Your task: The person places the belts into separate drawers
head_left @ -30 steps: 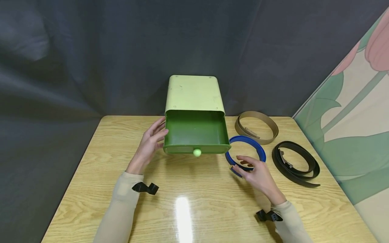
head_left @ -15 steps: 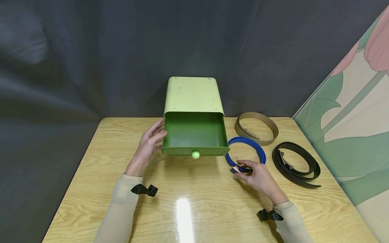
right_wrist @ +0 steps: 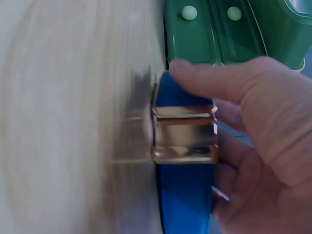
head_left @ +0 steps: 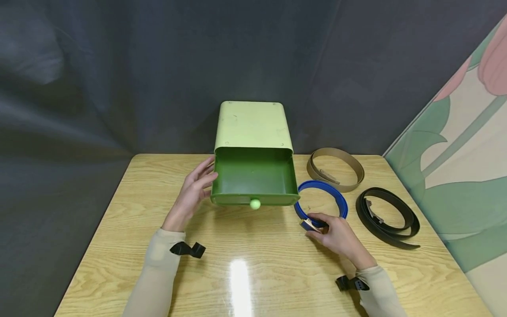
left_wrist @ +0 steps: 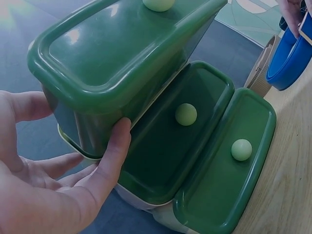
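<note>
A blue belt (head_left: 341, 200) is coiled on its edge on the table, with a gold-coloured buckle (right_wrist: 185, 135) at its near side. My right hand (head_left: 334, 232) pinches the belt by the buckle, thumb in front and fingers behind the strap. On the left, my left hand (head_left: 192, 189) rests with extended fingers (left_wrist: 117, 141) against the side of a pulled-out green drawer (head_left: 253, 176). This top drawer has a round pale green knob (head_left: 255, 204), and its visible inside holds nothing. It belongs to a pale green cabinet (head_left: 253, 125).
Two more green drawer fronts (left_wrist: 214, 180) with round knobs sit below the pulled-out one. A tan belt (head_left: 358, 169) lies coiled behind the blue one, and a black belt (head_left: 408, 211) to its right. A dark curtain (head_left: 158, 79) hangs behind the wooden table (head_left: 138, 198).
My right thumb and fingers have come together on the blue belt at its buckle, where they were looser before. My left hand stays at the drawer's side.
</note>
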### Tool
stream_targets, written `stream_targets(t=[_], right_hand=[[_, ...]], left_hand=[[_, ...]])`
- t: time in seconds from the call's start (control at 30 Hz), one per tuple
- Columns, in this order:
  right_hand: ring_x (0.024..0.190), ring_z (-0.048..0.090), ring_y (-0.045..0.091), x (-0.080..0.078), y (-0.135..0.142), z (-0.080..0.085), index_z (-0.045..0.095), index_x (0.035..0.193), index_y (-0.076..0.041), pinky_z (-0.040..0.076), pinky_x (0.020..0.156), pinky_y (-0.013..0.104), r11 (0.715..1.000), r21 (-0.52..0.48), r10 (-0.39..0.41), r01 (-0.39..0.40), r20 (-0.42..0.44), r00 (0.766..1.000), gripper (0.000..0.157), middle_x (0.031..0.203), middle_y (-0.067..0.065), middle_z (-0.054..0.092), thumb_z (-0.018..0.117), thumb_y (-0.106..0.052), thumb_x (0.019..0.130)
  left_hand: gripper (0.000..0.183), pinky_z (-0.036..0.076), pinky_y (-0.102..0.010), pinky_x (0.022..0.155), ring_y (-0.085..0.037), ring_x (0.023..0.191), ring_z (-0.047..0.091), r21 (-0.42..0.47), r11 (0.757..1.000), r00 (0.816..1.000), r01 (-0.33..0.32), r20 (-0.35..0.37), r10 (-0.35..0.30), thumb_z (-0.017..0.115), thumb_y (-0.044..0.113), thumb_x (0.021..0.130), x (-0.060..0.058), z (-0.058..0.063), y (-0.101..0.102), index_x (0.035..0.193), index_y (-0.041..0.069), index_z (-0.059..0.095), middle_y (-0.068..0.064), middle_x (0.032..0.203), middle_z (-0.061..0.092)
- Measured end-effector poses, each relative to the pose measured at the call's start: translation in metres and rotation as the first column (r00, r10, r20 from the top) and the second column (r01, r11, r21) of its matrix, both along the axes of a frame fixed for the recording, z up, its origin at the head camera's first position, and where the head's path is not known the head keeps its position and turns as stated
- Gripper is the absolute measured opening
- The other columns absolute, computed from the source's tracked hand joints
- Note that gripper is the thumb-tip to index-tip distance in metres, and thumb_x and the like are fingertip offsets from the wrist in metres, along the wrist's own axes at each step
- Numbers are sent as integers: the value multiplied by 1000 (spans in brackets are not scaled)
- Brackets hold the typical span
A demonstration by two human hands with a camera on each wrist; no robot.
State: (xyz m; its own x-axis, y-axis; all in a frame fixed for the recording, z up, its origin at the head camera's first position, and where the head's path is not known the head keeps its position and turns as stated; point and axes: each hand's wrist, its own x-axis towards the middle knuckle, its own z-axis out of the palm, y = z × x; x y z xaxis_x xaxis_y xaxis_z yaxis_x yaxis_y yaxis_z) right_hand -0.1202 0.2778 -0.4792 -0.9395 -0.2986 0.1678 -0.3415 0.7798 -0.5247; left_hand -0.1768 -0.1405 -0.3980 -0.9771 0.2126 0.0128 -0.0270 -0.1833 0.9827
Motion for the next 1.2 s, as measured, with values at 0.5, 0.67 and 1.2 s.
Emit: stream_targets(t=[0.5,0.67,1.2], right_hand=[[62,55,-4,-1,-6,-4,76,129,-3,46,59,20,999,18,-31,31,-16,999,43,109,12,82,88,-13,89],[61,52,-1,0,-6,-3,76,129,-3,44,57,20,999,25,-25,26,-19,999,42,99,8,82,87,-12,89],[68,59,1,3,-3,2,77,127,-2,48,60,22,1000,-8,-13,12,-111,994,39,96,8,82,87,-7,89]], left_hand=[[70,61,-23,89,-1,118,65,7,1000,1000,-2,11,2,52,14,109,-1,1,0,171,10,20,-15,174,32],[70,60,-23,89,-2,118,65,8,1000,1000,-4,15,4,52,14,109,-1,1,0,171,9,20,-15,174,32],[70,60,-24,90,-3,121,64,0,1000,1000,10,12,-10,52,15,109,-1,2,-1,172,11,21,-13,175,31]])
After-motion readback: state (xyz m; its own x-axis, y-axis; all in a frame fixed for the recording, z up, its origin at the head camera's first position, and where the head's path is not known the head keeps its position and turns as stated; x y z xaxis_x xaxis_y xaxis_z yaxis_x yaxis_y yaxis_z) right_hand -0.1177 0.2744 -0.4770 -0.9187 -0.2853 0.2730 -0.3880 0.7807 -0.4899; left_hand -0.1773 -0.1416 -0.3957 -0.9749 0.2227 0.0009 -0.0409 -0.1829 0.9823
